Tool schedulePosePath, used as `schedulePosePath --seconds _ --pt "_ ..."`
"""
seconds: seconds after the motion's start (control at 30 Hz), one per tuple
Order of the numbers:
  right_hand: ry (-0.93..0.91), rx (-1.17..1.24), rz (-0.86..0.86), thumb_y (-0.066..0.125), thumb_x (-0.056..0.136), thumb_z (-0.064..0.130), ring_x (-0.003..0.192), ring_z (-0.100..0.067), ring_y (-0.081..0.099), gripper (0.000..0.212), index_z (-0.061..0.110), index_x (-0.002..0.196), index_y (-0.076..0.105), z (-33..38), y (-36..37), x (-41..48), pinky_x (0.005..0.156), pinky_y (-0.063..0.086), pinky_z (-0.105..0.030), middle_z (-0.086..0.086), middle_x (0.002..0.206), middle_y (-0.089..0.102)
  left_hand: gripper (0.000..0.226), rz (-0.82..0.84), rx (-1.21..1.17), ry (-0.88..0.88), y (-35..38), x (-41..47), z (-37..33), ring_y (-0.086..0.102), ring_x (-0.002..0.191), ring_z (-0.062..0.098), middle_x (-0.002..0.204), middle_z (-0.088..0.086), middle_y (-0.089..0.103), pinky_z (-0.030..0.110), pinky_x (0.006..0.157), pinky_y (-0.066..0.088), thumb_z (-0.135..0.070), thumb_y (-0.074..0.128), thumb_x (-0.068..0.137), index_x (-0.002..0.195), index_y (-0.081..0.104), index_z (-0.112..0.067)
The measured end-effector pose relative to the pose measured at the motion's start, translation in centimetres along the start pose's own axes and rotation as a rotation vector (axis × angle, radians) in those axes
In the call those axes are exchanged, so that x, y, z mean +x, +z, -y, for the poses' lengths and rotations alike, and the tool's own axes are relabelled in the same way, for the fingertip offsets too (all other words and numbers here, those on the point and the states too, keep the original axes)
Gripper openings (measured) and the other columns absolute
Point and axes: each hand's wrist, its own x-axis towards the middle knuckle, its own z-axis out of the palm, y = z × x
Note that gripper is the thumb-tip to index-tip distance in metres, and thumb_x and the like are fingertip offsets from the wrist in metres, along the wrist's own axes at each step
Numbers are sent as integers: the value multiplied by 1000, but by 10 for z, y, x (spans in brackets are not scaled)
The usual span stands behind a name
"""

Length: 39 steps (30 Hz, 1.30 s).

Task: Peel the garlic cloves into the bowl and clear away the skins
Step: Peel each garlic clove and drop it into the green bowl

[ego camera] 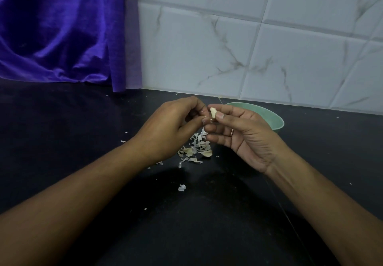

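Your work surface is a black countertop [207, 224], backed by a white marbled tile wall [248, 47], with a purple cloth [62, 27] hanging at the far left.

Your left hand [165, 128] and right hand [244, 137] meet above the counter's middle. The right hand's thumb and forefinger pinch the garlic clove [213, 112]; its other fingers are curled loosely beneath. The left hand's fingers are curled, with the thumb and fingertips nipping the clove's lower end.

The green bowl [269, 116] stands just behind your right hand, near the wall; its contents cannot be seen.

A pile of skins [196, 147] lies on the counter directly below the hands, with a single loose skin [182, 187] nearer you.

A ring [232, 132] sits on one right finger.
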Motion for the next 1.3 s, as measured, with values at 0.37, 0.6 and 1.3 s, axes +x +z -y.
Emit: schedulePosePath --seconds 0.37,0.6,1.3 --pt "-203 -105 -98 67 88 1 80 -27 74 14 3 102 65 11 -5 -4 64 63 -33 -15 99 75 19 -80 -192 -205 -4 2 1 66 67 9 77 -7 72 24 61 53 -12 85 84 83 71 -24" --pt "-382 -271 -247 67 93 -3 76 -28 73 16 4 107 67 16 -15 -3 63 61 -32 -19 95 75 15 -111 -139 -221 -4 2 0 66 68 5 76 -9 74 15 58 49 -13 81 89 86 74 -27" --pt "-472 -870 -507 79 89 11 77 -4 70 8 15 95 81 21 -67 11 71 50 -13 4 83 77 6 -105 -84 -226 -3 1 1 66 68 6 77 -9 72 15 58 47 -22 77 92 94 77 -28"
